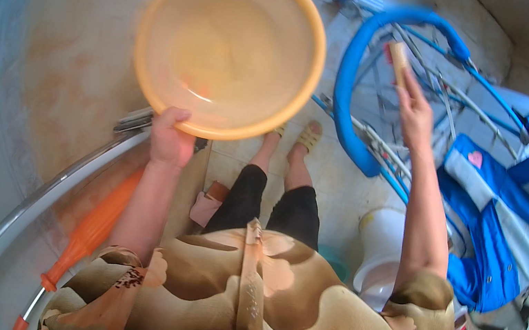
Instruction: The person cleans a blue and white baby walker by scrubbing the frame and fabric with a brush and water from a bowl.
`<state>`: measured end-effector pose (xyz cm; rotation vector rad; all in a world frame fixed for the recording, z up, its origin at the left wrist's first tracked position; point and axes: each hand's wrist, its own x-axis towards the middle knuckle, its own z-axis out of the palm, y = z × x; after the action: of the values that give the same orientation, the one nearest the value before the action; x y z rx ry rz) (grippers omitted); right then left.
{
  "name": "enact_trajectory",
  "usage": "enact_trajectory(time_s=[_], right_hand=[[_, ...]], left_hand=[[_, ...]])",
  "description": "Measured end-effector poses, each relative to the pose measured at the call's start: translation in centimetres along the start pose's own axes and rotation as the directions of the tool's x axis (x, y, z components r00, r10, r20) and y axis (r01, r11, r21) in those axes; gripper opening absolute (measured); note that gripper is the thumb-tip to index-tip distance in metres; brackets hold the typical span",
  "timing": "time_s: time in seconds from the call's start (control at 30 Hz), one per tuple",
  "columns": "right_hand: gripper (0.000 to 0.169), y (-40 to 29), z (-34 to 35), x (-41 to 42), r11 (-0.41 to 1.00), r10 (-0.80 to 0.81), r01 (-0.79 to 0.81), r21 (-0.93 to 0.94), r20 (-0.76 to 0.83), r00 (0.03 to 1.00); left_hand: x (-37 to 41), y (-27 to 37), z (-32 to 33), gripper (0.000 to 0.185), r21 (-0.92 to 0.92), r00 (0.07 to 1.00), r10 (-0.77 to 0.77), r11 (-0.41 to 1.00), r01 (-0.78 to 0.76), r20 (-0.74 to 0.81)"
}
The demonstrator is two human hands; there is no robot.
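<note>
My left hand (171, 139) grips the near rim of a round yellow-orange plastic basin (230, 54), thumb over the edge. The basin is held up, and I see into its inside; whether it holds water I cannot tell. Further right, my right hand (415, 114) holds a scrubbing brush (398, 61) with a light wooden body and reddish bristles facing left. The brush is in front of a folding stroller frame (446, 85), near its blue padded bar (349, 84); I cannot tell whether they touch.
Blue and white stroller fabric (496, 219) hangs at right. A white toilet-like ceramic or plastic vessel (383, 237) stands below my right arm. At left are a curved metal rail (50, 189) and an orange-handled tool (95, 220). My sandalled feet (308, 135) stand on tiled floor (237, 168).
</note>
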<state>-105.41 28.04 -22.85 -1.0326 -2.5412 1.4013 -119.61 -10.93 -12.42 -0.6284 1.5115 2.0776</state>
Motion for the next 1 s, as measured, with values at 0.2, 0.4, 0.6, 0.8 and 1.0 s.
enact_trajectory(time_s=[0.2, 0.4, 0.6, 0.8, 1.0], right_hand=[[0.043, -1.7, 2.7, -2.1, 0.974, 0.005, 0.019, -0.224, 0.106, 0.994], [0.043, -0.9, -0.6, -5.2, 0.945, 0.075, -0.004, 0.326, -0.206, 0.976], [0.031, -16.6, 3.1, -4.9, 0.882, -0.343, 0.394, -0.26, 0.221, 0.913], [0.033, -15.9, 1.4, -5.5, 0.96, -0.119, 0.19, -0.204, 0.319, 0.94], [0.037, -14.3, -3.3, 2.3, 0.919, -0.327, 0.37, 0.138, -0.26, 0.909]], left_hand=[[-0.2, 0.0, 1.5, 0.066, -0.007, 0.997, 0.005, 1.0, -0.004, 0.075], [-0.3, -0.9, 0.9, 0.068, 0.055, 0.997, 0.033, 0.998, -0.037, 0.069], [-0.6, -2.1, 2.0, 0.065, 0.04, 0.993, -0.047, 0.998, 0.043, 0.108], [-0.1, -4.1, 3.1, 0.063, -0.103, 0.978, -0.179, 0.976, 0.19, 0.105], [-0.7, -3.7, 2.6, 0.062, -0.003, 0.993, -0.067, 0.998, 0.068, 0.102]])
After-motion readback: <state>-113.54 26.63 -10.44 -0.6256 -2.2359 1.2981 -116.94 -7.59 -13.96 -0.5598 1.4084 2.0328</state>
